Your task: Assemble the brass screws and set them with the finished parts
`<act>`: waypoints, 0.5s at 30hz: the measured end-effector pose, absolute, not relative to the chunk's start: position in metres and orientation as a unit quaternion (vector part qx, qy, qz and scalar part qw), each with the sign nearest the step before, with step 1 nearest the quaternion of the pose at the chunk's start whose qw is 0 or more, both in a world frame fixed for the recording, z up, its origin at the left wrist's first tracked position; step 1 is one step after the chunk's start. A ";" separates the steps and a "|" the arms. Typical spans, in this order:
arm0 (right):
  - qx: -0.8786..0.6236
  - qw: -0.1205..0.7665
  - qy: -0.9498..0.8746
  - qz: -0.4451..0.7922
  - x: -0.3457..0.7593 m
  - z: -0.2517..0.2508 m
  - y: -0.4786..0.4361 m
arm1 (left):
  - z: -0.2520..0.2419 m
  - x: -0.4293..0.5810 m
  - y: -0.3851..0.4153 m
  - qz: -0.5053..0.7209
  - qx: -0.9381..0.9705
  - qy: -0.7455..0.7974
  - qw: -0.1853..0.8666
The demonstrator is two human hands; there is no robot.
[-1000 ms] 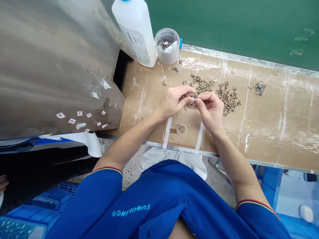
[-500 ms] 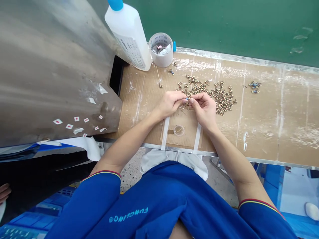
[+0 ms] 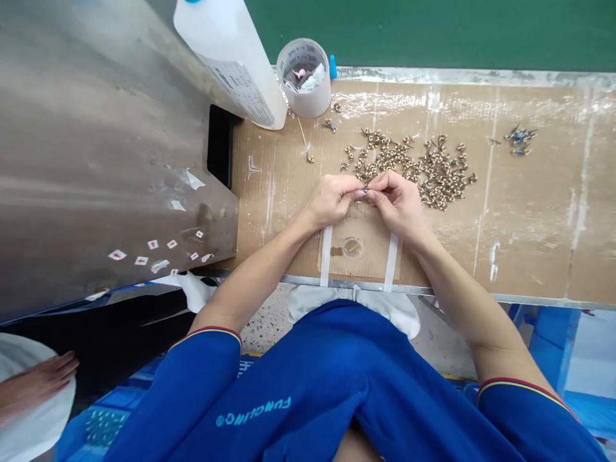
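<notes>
My left hand [image 3: 332, 197] and my right hand [image 3: 397, 200] meet fingertip to fingertip over the near edge of a pile of small brass-coloured metal parts [image 3: 445, 173]. Between the pinched fingers shows a tiny metal part with a bit of blue [image 3: 364, 190]; the fingers cover most of it. Both hands are closed on it. Just nearer my body, a small round clear dish [image 3: 353, 248] rests on a cardboard patch held by white tape strips. A few parts with blue on them [image 3: 520, 138] lie apart on the right.
Brown taped cardboard [image 3: 534, 237] covers the bench. At the back left stand a white bottle [image 3: 235, 64] and a tape-roll cup [image 3: 308, 99] holding scraps. A metal housing [image 3: 120, 147] borders the left side. Another person's hand [image 3: 41, 388] shows at lower left.
The view has shifted slightly, and more of the other person's hand shows at lower left. My hands stay together at the pile, still pinching the small part.
</notes>
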State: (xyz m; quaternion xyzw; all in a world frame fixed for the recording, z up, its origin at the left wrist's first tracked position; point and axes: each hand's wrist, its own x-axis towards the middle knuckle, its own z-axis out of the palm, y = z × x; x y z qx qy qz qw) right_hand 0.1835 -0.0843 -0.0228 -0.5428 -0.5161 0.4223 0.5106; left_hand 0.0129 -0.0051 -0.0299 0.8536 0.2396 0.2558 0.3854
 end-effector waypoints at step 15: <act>-0.534 0.541 -0.493 0.423 0.194 -0.013 -0.082 | 0.018 0.000 -0.022 0.292 0.826 0.323 0.357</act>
